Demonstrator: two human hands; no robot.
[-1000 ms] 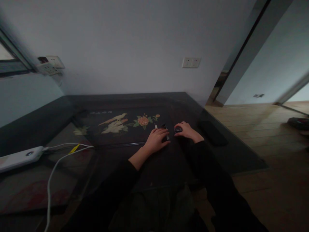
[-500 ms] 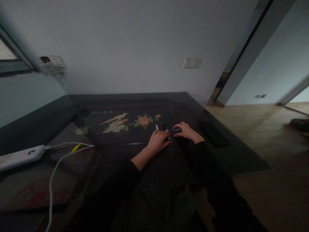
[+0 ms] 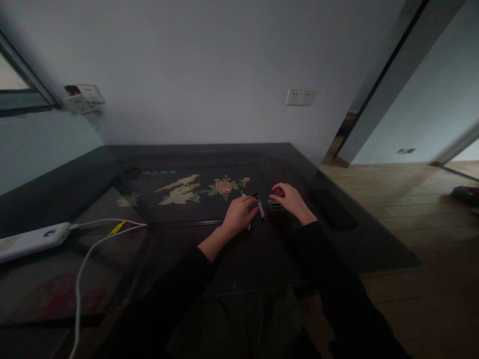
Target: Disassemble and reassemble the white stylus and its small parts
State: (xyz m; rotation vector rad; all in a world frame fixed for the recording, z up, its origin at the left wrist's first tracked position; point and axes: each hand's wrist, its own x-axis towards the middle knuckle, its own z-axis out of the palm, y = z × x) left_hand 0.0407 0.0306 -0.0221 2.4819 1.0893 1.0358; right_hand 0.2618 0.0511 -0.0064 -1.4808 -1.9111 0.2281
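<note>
On the dark table top, a slim black-and-white stick-like object (image 3: 261, 210) lies lengthwise between my two hands. My left hand (image 3: 239, 214) is beside it, fingers bent and a little apart from the thumb, fingertips close to its upper end; whether they touch it I cannot tell. A thin white piece (image 3: 243, 193) shows partly from under this hand, the rest hidden. My right hand (image 3: 294, 200) hovers with thumb and fingers apart, just over a small dark shiny object (image 3: 275, 204) lying on the table. Its exact kind is too dim to tell.
A flat black object (image 3: 333, 209) lies right of my right hand. At the left are a white power strip (image 3: 37, 242) and a white cable (image 3: 84, 269) with a yellow tag (image 3: 117, 228). The table (image 3: 209, 154) has an inlaid bird-and-flower picture and meets the wall behind.
My right hand has let go of the small dark shiny object and risen slightly. My left hand has drawn a little to the left and curled, uncovering more of the black-and-white object.
</note>
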